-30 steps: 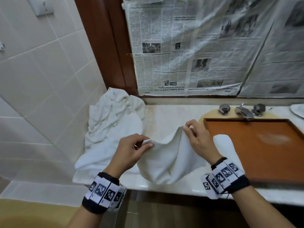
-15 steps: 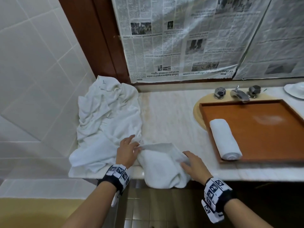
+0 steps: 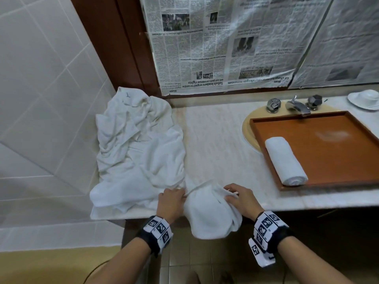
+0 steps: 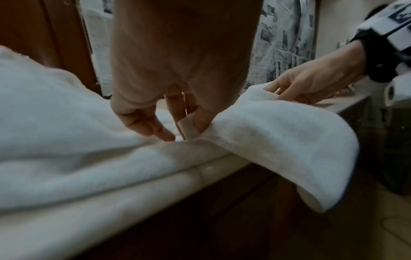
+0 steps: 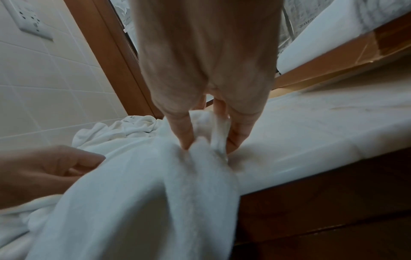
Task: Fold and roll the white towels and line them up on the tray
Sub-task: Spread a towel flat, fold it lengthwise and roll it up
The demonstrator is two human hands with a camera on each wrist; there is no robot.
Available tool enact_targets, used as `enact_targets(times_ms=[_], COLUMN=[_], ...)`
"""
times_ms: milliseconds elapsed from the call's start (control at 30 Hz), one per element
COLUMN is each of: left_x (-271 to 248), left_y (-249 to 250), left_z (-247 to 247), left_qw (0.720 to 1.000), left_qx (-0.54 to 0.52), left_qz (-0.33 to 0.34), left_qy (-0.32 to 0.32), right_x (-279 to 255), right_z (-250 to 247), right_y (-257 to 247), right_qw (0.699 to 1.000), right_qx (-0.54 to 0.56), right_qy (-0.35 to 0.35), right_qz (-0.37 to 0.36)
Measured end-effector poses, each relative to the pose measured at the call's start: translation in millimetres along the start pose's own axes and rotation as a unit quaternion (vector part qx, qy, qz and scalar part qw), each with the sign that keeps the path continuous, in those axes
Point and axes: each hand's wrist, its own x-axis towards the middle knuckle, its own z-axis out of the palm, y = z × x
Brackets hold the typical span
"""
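Observation:
A white towel (image 3: 211, 214) hangs over the counter's front edge, held at its two upper corners. My left hand (image 3: 171, 199) pinches the left corner (image 4: 191, 130) between thumb and fingers. My right hand (image 3: 240, 198) pinches the right corner (image 5: 219, 139) the same way. One rolled white towel (image 3: 286, 160) lies along the left side of the brown wooden tray (image 3: 338, 152), which sits over the sink. A heap of loose white towels (image 3: 137, 152) lies on the counter to the left of my hands.
The marble counter (image 3: 215, 140) runs between the heap and the tray. A tap with two knobs (image 3: 295, 104) stands behind the tray, and a white dish (image 3: 365, 98) sits at the far right. Newspaper (image 3: 235, 42) covers the mirror behind. Tiled wall (image 3: 41, 99) closes the left.
Both hands came down and toward the counter's front edge with the towel, and they now sit closer together. The towel sags lower over the edge. The rolled towel on the tray came into sight.

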Motion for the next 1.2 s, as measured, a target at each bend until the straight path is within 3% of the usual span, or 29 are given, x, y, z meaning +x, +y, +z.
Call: enact_targets(times_ms=[133, 233, 300, 367, 467, 533, 700, 767, 1000, 1067, 1200], left_x=[-28, -52, -62, -65, -62, -57, -38, -36, -67, -70, -67], left_y=[14, 27, 34, 38, 36, 30, 30, 41, 79, 76, 64], left_z=[10, 18, 19, 10, 3, 3, -2, -6, 10, 5, -21], left_qw=[0.996, 0.982, 0.968, 0.967, 0.969, 0.965, 0.983, 0.984, 0.952, 0.945, 0.953], left_qx=[-0.079, -0.144, -0.206, -0.236, -0.245, -0.258, -0.162, -0.148, -0.219, -0.262, -0.285], left_qz=[0.000, 0.006, 0.010, 0.003, 0.003, 0.000, 0.019, 0.006, 0.056, 0.054, 0.058], left_qy=[-0.027, -0.119, -0.144, -0.101, 0.021, 0.037, -0.080, -0.099, -0.204, -0.186, -0.090], right_x=[-6, -16, -24, -32, -43, -50, -50, -49, -55, -56, -60], right_z=[3, 1, -5, -14, -30, -36, -39, -40, -54, -61, -74], right_y=[4, 9, 14, 20, 27, 29, 22, 20, 23, 23, 18], right_qw=[0.999, 0.997, 0.996, 0.994, 0.993, 0.992, 0.991, 0.991, 0.993, 0.992, 0.988], right_qx=[-0.044, -0.051, -0.047, -0.046, -0.043, -0.030, -0.021, -0.023, -0.019, -0.012, -0.030], right_qy=[-0.006, -0.033, -0.054, -0.066, -0.065, -0.071, -0.065, -0.059, -0.043, -0.033, -0.008], right_qz=[-0.016, -0.037, -0.051, -0.069, -0.085, -0.096, -0.112, -0.115, -0.112, -0.125, -0.153])
